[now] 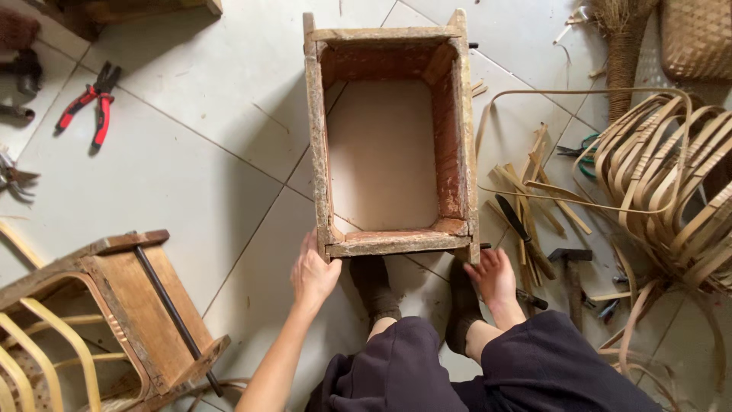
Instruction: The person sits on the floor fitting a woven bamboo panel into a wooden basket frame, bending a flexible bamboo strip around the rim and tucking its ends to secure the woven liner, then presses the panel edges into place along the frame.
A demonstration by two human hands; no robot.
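A worn wooden box frame point(316, 137), open at the top with a pale board at its bottom, stands on the tiled floor in front of me. My left hand point(313, 275) grips its near left corner. My right hand point(493, 276) holds the near right corner, beside the leg. Both of my feet in dark socks point(374, 286) rest just below the frame's near rail.
Red-handled pliers point(95, 107) lie at the far left. A wooden stand with a metal rod point(152, 305) sits at the lower left. Bent bamboo strips point(671, 175), offcuts, a knife point(518, 229) and a hammer point(572, 267) crowd the right. A woven basket point(698, 38) is top right.
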